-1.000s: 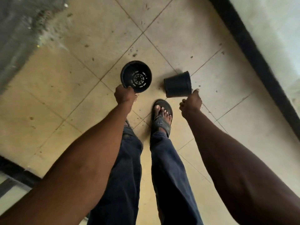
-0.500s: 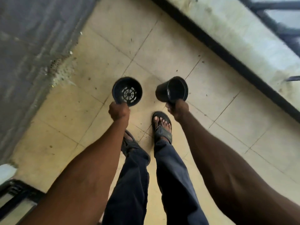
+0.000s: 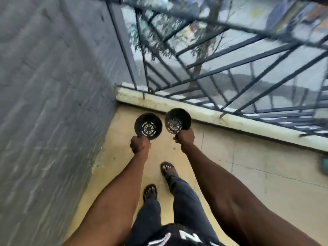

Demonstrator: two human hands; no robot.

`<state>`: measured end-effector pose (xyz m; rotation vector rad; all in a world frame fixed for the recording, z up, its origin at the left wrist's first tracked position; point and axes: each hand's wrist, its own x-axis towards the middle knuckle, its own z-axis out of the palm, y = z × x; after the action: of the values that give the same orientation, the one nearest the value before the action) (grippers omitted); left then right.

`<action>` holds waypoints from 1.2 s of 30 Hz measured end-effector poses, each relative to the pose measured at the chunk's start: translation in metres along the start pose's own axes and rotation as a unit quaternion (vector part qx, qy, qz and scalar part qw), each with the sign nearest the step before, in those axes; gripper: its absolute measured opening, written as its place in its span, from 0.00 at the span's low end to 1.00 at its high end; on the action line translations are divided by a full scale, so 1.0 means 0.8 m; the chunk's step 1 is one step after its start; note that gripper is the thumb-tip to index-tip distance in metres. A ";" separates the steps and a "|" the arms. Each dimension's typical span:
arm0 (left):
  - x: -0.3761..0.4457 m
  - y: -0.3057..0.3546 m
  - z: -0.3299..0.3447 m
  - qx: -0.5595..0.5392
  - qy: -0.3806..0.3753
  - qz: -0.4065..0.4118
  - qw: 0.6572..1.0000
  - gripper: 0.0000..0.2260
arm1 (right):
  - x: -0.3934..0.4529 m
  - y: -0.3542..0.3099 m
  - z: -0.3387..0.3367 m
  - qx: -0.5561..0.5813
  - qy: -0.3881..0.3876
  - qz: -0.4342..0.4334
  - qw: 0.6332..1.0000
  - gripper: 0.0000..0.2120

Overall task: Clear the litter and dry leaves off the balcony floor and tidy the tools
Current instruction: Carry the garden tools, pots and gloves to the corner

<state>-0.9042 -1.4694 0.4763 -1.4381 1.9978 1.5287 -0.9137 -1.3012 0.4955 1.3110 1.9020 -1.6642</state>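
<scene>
Balcony floor [image 3: 266,183] corner by railing [image 3: 230,68]. Left hand [image 3: 140,144] grips left pot [image 3: 148,126] rim; right hand [image 3: 185,138] pinches right pot [image 3: 177,121]. Risk: thin rim grips slip, pot drops, maybe through railing.

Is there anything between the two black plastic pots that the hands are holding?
Nothing: in the head view only bare tan floor tile shows in the narrow gap between the left-hand black plastic pot and the right-hand black plastic pot.
</scene>
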 end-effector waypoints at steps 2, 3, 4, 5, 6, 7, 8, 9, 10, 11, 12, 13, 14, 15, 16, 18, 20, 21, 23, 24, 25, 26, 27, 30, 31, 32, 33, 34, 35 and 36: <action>-0.039 0.024 -0.008 0.013 -0.031 0.035 0.999 0.06 | -0.035 -0.015 -0.025 -0.004 0.026 -0.023 0.999 0.12; -0.063 0.033 -0.014 0.024 -0.048 0.056 0.997 0.07 | -0.061 -0.019 -0.045 0.011 0.046 -0.027 0.998 0.12; -0.080 0.034 -0.018 0.034 -0.062 0.065 0.995 0.08 | -0.077 -0.018 -0.058 0.025 0.058 -0.025 0.998 0.13; -0.100 0.036 -0.023 0.042 -0.079 0.083 0.993 0.08 | -0.099 -0.017 -0.073 0.050 0.078 -0.028 0.995 0.12; -0.115 0.034 -0.026 0.048 -0.092 0.094 0.990 0.08 | -0.117 -0.014 -0.085 0.078 0.091 -0.030 0.992 0.12; -0.129 0.031 -0.028 0.046 -0.106 0.101 0.988 0.08 | -0.134 -0.010 -0.097 0.111 0.102 -0.030 0.988 0.12; -0.147 0.028 -0.031 0.047 -0.124 0.105 0.986 0.07 | -0.151 -0.002 -0.110 0.149 0.117 -0.030 0.982 0.12; -0.160 0.024 -0.033 0.050 -0.143 0.103 0.983 0.07 | -0.161 0.007 -0.121 0.178 0.123 -0.024 0.976 0.12; -0.173 0.017 -0.033 0.057 -0.164 0.105 0.979 0.07 | -0.171 0.021 -0.134 0.207 0.130 -0.020 0.969 0.13; -0.181 0.011 -0.032 0.062 -0.180 0.100 0.977 0.07 | -0.177 0.034 -0.145 0.231 0.137 -0.011 0.963 0.13; -0.187 0.004 -0.028 0.064 -0.194 0.095 0.974 0.09 | -0.181 0.047 -0.154 0.253 0.143 0.002 0.957 0.14; -0.195 -0.005 -0.023 0.076 -0.209 0.095 0.970 0.11 | -0.188 0.065 -0.166 0.276 0.157 0.014 0.948 0.15; -0.201 -0.012 -0.016 0.087 -0.221 0.095 0.967 0.12 | -0.192 0.078 -0.176 0.291 0.167 0.023 0.942 0.15; -0.211 -0.022 -0.007 0.104 -0.239 0.101 0.960 0.13 | -0.198 0.094 -0.191 0.304 0.184 0.032 0.934 0.15; -0.221 -0.029 0.001 0.119 -0.252 0.108 0.954 0.14 | -0.203 0.107 -0.204 0.320 0.197 0.039 0.926 0.15; -0.248 -0.042 0.019 0.148 -0.280 0.125 0.940 0.14 | -0.212 0.132 -0.234 0.345 0.224 0.057 0.910 0.15; -0.278 -0.056 0.039 0.176 -0.307 0.142 0.924 0.11 | -0.217 0.159 -0.266 0.364 0.253 0.075 0.893 0.15; -0.293 -0.063 0.049 0.192 -0.320 0.155 0.915 0.09 | -0.219 0.169 -0.281 0.377 0.265 0.079 0.884 0.15; -0.326 -0.080 0.069 0.227 -0.355 0.184 0.888 0.07 | -0.219 0.193 -0.311 0.402 0.288 0.089 0.864 0.15; -0.339 -0.089 0.079 0.241 -0.367 0.192 0.878 0.06 | -0.219 0.205 -0.324 0.411 0.294 0.095 0.858 0.15; -0.358 -0.101 0.092 0.255 -0.377 0.200 0.868 0.05 | -0.218 0.220 -0.342 0.415 0.304 0.101 0.852 0.15; -0.373 -0.111 0.104 0.264 -0.383 0.207 0.861 0.06 | -0.218 0.233 -0.356 0.420 0.310 0.105 0.847 0.16; -0.386 -0.121 0.116 0.275 -0.388 0.215 0.853 0.06 | -0.219 0.245 -0.371 0.423 0.312 0.111 0.843 0.17; -0.438 -0.160 0.166 0.299 -0.412 0.222 0.831 0.09 | -0.226 0.282 -0.437 0.437 0.332 0.126 0.827 0.16; -0.454 -0.171 0.182 0.302 -0.421 0.223 0.826 0.10 | -0.227 0.292 -0.458 0.440 0.333 0.128 0.824 0.15; -0.470 -0.181 0.195 0.306 -0.429 0.223 0.820 0.10 | -0.226 0.302 -0.479 0.441 0.336 0.131 0.822 0.15; -0.484 -0.190 0.210 0.309 -0.435 0.223 0.815 0.11 | -0.225 0.311 -0.499 0.445 0.338 0.133 0.819 0.15; -0.503 -0.202 0.229 0.316 -0.439 0.223 0.811 0.11 | -0.222 0.321 -0.527 0.446 0.343 0.136 0.815 0.15; -0.521 -0.213 0.247 0.322 -0.441 0.223 0.807 0.11 | -0.222 0.329 -0.553 0.451 0.347 0.135 0.811 0.14; -0.537 -0.224 0.264 0.324 -0.442 0.226 0.805 0.11 | -0.222 0.336 -0.576 0.459 0.348 0.133 0.807 0.14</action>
<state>-0.6259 -1.0521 0.5735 0.0733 1.9318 1.1042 -0.4564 -0.9865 0.5866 2.7112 0.9664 -2.2193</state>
